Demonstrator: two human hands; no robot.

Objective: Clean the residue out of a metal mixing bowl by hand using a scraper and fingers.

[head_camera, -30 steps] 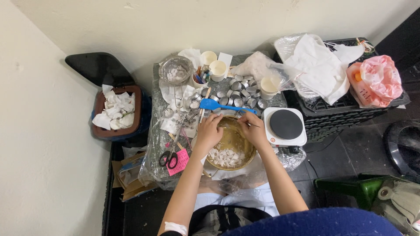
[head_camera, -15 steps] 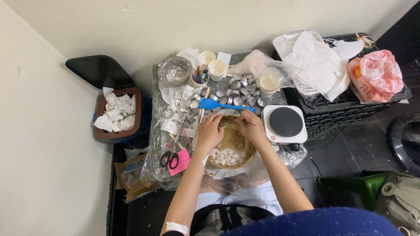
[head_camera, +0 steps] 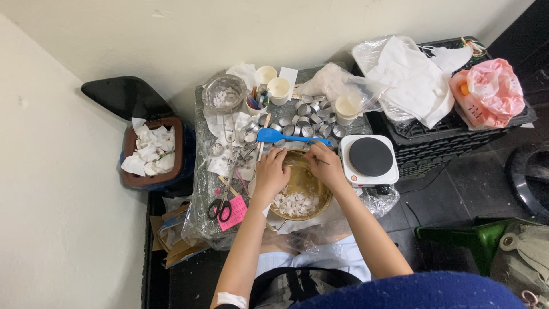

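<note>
A brass-coloured bowl sits at the table's near edge, holding white waxy chunks. My left hand and my right hand are both over the bowl's far half, fingers curled; what they grip is too small to tell. A blue spatula lies just beyond the hands. Behind it lie several small metal cups.
A white single hot plate stands right of the bowl. Scissors and a pink card lie to the left. A glass bowl, paper cups, a bin of tissues and a black crate with bags surround the table.
Both hands stay over the bowl with only slight finger movement; the view has shifted a little.
</note>
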